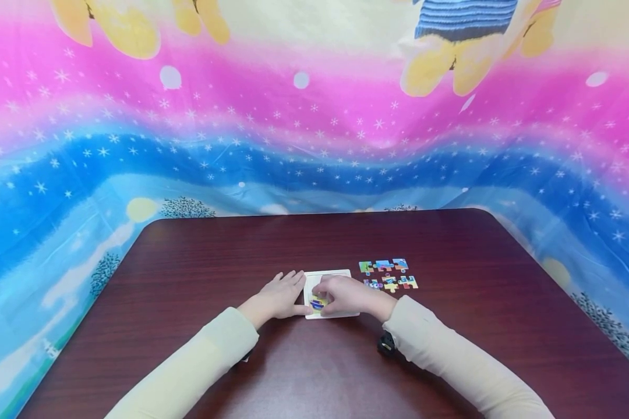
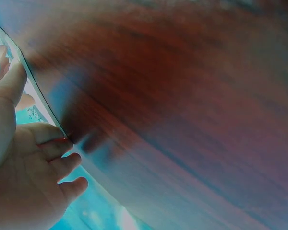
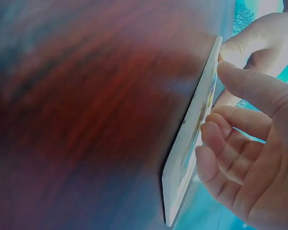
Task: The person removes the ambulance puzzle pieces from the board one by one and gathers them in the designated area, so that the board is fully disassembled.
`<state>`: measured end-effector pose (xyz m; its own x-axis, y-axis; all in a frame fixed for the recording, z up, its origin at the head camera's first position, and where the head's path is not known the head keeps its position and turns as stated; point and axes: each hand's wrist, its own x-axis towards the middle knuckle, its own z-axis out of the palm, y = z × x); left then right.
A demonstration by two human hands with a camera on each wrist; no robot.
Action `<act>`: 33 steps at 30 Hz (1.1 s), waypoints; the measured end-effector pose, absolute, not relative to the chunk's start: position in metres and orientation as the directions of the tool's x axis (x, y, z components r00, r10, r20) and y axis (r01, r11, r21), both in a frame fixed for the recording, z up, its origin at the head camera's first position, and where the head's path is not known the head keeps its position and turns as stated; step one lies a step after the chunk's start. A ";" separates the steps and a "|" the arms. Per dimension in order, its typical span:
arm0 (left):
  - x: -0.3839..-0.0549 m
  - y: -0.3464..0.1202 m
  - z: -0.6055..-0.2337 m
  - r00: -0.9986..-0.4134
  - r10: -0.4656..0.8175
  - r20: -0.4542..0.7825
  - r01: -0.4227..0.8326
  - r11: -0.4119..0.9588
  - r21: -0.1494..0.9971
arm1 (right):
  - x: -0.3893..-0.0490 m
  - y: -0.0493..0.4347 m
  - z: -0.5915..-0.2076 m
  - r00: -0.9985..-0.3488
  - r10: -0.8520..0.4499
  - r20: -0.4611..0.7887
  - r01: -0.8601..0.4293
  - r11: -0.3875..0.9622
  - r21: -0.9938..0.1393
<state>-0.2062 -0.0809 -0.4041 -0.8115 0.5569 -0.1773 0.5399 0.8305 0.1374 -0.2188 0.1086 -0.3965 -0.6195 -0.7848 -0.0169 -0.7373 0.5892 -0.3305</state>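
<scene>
A small white-rimmed puzzle tray (image 1: 328, 272) lies on the table, with a yellow and blue puzzle piece (image 1: 317, 304) in its near left part. My left hand (image 1: 280, 295) is spread at the tray's left side, fingertips and thumb at the rim. Over the tray is my right hand (image 1: 343, 295), its thumb and bent fingers around the yellow and blue piece and hiding much of the tray. In the right wrist view, the right fingertips (image 3: 211, 134) are right at the tray's surface, the thumb apart from them. I cannot tell whether they pinch the piece.
Several loose puzzle pieces (image 1: 382, 266) lie in two rows right of the tray, partly behind the right hand. The dark reddish wooden table (image 1: 215, 250) has rounded far corners. A colourful curtain (image 1: 314, 145) with snowflakes hangs behind and beside it.
</scene>
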 end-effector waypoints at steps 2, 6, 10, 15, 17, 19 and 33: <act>-0.206 -0.080 -0.404 -0.812 0.558 -0.173 0.542 0.830 0.131 | -0.218 0.107 -0.396 -0.624 -0.781 -0.026 -0.738 0.600 -0.308; -0.205 -0.080 -0.404 -0.812 0.560 -0.166 0.550 0.829 0.102 | -0.218 0.106 -0.397 -0.633 -0.773 -0.037 -0.737 0.616 -0.278; -0.205 -0.080 -0.404 -0.813 0.557 -0.172 0.549 0.830 0.095 | -0.218 0.105 -0.397 -0.646 -0.762 -0.045 -0.725 0.631 -0.276; -0.207 -0.080 -0.406 -0.814 0.554 -0.175 0.544 0.832 0.109 | -0.218 0.105 -0.397 -0.660 -0.749 -0.058 -0.706 0.645 -0.292; -0.207 -0.080 -0.406 -0.813 0.555 -0.175 0.545 0.832 0.108 | -0.219 0.105 -0.397 -0.661 -0.748 -0.059 -0.703 0.645 -0.302; -0.206 -0.080 -0.405 -0.813 0.556 -0.174 0.547 0.831 0.104 | -0.219 0.105 -0.397 -0.660 -0.749 -0.059 -0.701 0.642 -0.311; -0.205 -0.080 -0.404 -0.815 0.556 -0.165 0.545 0.831 0.107 | -0.222 0.105 -0.398 -0.658 -0.750 -0.067 -0.679 0.629 -0.378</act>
<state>-0.2053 -0.0803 -0.4041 -0.8148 0.5557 -0.1652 0.5453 0.8314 0.1071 -0.2221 0.1051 -0.3982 -0.6583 -0.7498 -0.0666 -0.6786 0.6295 -0.3785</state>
